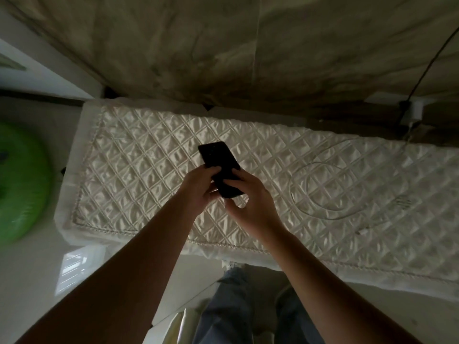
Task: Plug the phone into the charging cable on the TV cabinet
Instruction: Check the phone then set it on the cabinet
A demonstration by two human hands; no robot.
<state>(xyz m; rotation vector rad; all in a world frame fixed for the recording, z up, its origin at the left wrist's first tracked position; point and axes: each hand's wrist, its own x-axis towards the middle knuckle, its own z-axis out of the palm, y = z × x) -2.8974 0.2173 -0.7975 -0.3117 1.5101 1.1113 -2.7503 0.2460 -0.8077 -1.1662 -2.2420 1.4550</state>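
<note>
Green round object point(17, 184) at far left edge, blurred, sitting on the pale floor point(37, 244); cannot tell what it is. TV cabinet point(74, 135) runs left to right across the middle of the view, its top covered by a cream quilted cloth point(139, 155) with a diamond stitch pattern and a corded border. Left hand point(198, 187) held above the cloth near the centre, fingers point(213, 171) wrapped over the left edge of a black phone point(219, 167). Phone is off the cloth, carried between both hands, tilted with its far end pointing up and to the left; dark face, no detail readable. Right hand point(250, 197) just beside it, fingers point(238, 176) pressed along the phone's right edge and lower end, thumb curled under the bottom corner; both hands grasping the phone. Denim-clad legs point(238, 306) below, close to the cabinet's front edge. To the right, white charging cable point(323, 192) lies coiled in loose loops on the cloth, well apart from the phone, its free plug end point(363, 231) resting near the front border. At upper right, white wall adapter point(413, 111) against the marbled wall point(223, 45), with a dark cord point(432, 60) rising from it.
</note>
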